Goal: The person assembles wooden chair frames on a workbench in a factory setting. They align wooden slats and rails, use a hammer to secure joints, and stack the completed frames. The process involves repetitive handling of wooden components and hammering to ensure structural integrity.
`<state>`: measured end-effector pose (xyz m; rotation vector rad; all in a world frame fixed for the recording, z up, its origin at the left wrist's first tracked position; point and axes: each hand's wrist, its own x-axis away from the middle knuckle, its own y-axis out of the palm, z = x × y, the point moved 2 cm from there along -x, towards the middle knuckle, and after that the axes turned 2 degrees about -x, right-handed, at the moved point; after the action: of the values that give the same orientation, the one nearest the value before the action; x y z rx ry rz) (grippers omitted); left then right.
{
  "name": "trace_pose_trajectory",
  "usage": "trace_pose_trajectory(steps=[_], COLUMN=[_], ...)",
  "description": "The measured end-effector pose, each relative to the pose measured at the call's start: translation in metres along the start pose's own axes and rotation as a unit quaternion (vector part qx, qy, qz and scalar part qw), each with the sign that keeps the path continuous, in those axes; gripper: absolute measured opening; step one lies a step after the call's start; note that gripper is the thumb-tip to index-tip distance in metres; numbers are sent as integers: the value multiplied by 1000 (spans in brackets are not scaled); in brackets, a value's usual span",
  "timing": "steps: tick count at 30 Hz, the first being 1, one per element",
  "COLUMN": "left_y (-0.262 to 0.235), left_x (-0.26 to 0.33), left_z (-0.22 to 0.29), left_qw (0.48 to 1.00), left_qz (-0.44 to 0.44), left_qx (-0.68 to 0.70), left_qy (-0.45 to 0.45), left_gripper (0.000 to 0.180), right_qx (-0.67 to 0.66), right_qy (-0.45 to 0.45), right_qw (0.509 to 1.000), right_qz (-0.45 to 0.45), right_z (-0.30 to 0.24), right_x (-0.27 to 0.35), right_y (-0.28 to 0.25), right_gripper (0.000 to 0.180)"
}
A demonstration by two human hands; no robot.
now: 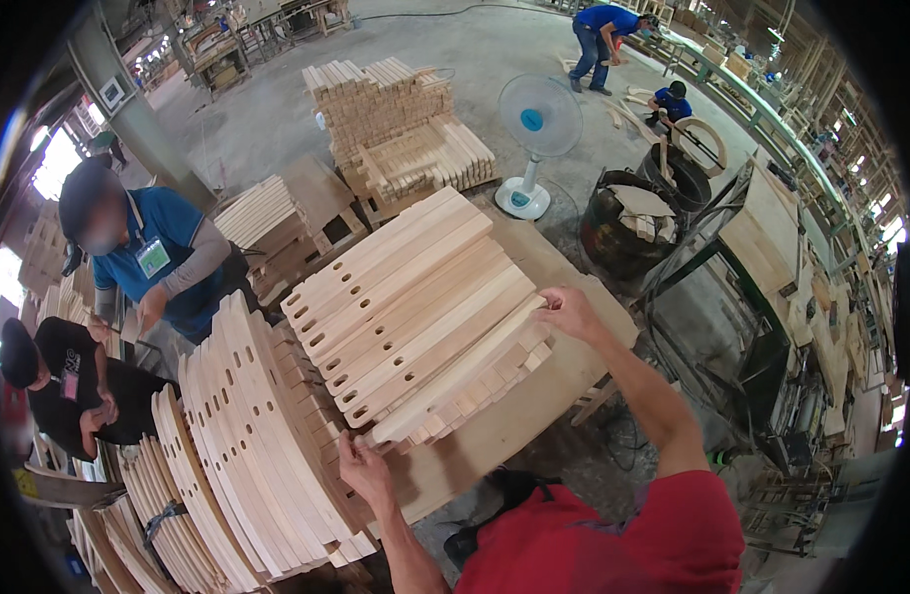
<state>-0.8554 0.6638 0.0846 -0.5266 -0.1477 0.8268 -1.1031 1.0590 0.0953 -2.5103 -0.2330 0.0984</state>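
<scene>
a stack of pale wooden slats (405,297) fills the centre; a stack of curved pieces (277,465) stands at eight o'clock. along the slats' six o'clock side lies the nearest slat (463,374). the right hand (569,312), at three, pinches one end; the left hand (366,473), at seven, meets the other, its grip impossible to tell.

Left grip (366,473): fingers bent. Right grip (571,313): farther out, thumb opposing fingers. Forearms (635,386) bare, extended forward.
</scene>
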Motion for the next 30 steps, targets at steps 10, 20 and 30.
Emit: trace_pose_trajectory(steps=[10,20,30], left_y=[6,12,25], left_x=[10,21,35], left_z=[8,44,56], left_qw=[899,993,990], left_qz=[-7,104,56], left_qx=[375,-49,-104], left_qy=[-227,-21,79], left_gripper=[65,75,75], right_qx=[62,276,458], right_qy=[93,-255,-377], right_qw=[993,924,712], right_qz=[26,-68,-374], right_z=[-10,-105,-201], right_x=[-18,-138,-210], right_y=[9,9,119], right_gripper=[41,122,143])
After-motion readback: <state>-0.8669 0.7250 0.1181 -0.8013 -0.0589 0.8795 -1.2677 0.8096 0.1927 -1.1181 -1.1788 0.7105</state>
